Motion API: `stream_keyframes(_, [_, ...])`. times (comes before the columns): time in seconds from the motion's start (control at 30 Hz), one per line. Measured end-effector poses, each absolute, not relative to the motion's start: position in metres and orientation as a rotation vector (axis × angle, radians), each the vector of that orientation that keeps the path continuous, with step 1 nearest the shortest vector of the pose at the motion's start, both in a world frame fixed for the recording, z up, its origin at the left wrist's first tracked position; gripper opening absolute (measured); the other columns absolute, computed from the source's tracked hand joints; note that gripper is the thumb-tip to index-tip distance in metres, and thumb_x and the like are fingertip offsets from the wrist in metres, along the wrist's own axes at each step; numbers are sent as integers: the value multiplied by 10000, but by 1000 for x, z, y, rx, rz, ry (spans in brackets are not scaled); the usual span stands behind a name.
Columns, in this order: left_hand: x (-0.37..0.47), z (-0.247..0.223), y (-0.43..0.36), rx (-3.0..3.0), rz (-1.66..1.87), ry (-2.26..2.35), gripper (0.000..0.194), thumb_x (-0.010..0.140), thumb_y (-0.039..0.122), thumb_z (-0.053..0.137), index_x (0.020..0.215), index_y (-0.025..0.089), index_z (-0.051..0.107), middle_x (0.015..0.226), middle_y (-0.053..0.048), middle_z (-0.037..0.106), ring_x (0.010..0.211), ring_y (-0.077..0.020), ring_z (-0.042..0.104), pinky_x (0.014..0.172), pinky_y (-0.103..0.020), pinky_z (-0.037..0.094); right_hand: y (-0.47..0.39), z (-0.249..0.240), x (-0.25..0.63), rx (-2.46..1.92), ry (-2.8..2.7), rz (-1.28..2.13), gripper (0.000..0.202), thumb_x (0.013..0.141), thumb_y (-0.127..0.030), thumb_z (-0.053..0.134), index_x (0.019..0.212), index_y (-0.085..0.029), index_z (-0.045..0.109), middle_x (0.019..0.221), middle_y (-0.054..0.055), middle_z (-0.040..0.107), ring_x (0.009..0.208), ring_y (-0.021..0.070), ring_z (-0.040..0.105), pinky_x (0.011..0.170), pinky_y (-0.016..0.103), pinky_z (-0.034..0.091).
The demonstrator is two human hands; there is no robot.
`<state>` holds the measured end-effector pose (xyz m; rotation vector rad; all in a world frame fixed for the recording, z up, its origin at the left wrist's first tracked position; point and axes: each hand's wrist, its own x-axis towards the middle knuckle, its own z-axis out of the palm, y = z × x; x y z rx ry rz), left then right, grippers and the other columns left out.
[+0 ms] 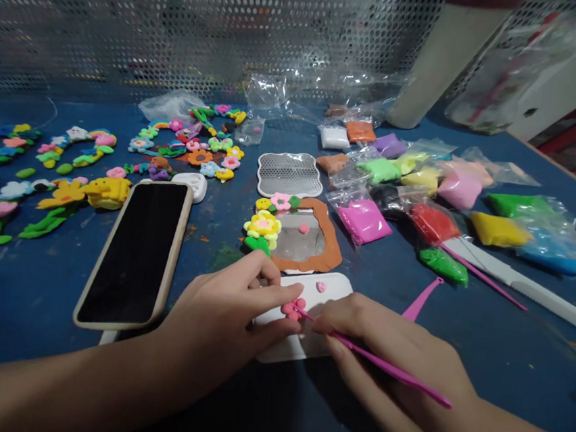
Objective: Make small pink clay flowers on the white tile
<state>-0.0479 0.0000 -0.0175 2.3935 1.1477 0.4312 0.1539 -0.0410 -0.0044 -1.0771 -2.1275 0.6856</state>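
Note:
In my right hand (pixel 380 361) is a thin pink modelling tool (pixel 390 370), its tip touching a small coral-pink clay flower (pixel 293 309). The flower lies on a white board (pixel 327 315) in front of me. Thumb and index finger of my left hand (pixel 231 305) are curved round the flower's left side, apart from each other, the fingertips at its edge. A small light pink clay piece (pixel 320 286) sits near the board's top. Just behind stands a mirror frame (pixel 333 247) edged in brown clay, with a yellow clay flower (pixel 262 226) at its left.
A phone (pixel 136 256) lies left of my left hand. Many clay decorations (pixel 60 194) cover the far left. Bagged coloured clay (pixel 363 220) lies at right, beside a white knife-like tool (pixel 546 285) and another pink tool (pixel 421 300). A perforated metal panel (pixel 184 29) rises behind.

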Motion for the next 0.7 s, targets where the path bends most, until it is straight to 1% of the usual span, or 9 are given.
stream_keyframes(0.17, [-47, -16, 1, 2389, 415, 1141, 203, 843, 308, 594, 1016, 239, 674, 909, -14, 571, 722, -132, 571, 610, -239, 410, -38, -4, 156, -1077, -2086, 734, 154, 844, -51, 467, 871, -170, 559, 783, 23, 622, 747, 117, 598, 680, 215, 506])
stream_keyframes(0.23, [-47, -16, 2, 2388, 412, 1136, 209, 850, 329, 583, 1013, 235, 676, 905, -17, 571, 722, -133, 574, 604, -239, 408, -36, -2, 157, -1064, -2047, 770, 163, 843, -53, 461, 881, -178, 559, 788, 15, 623, 742, 111, 593, 667, 208, 502])
stream_keyframes(0.33, [-46, -15, 2, 2377, 424, 1146, 207, 847, 333, 588, 1001, 230, 681, 898, -19, 569, 720, -138, 573, 603, -244, 409, -34, -2, 159, -1070, -1966, 828, 179, 852, -57, 437, 889, -194, 545, 782, -1, 611, 688, 91, 572, 606, 180, 488])
stream_keyframes(0.47, [-47, -16, 2, 2369, 437, 1141, 217, 833, 338, 611, 1009, 229, 676, 905, -21, 569, 742, -151, 580, 627, -257, 423, -35, -4, 161, -1133, -1894, 868, 148, 893, -107, 419, 886, -216, 518, 763, -8, 584, 637, 98, 541, 523, 190, 450])
stream_keyframes(0.57, [-48, -16, 2, 2360, 454, 1133, 244, 823, 350, 626, 1030, 228, 670, 910, -20, 569, 762, -158, 588, 639, -261, 428, -34, -3, 160, -1137, -1932, 882, 133, 901, -121, 409, 871, -214, 500, 762, -7, 573, 651, 102, 539, 552, 201, 461])
stream_keyframes(0.7, [-47, -15, 2, 2339, 446, 1144, 232, 820, 338, 633, 1018, 229, 682, 906, -19, 570, 753, -155, 585, 621, -255, 422, -33, -1, 160, -1106, -1969, 890, 150, 892, -98, 389, 863, -207, 487, 765, -5, 568, 664, 99, 540, 578, 198, 472])
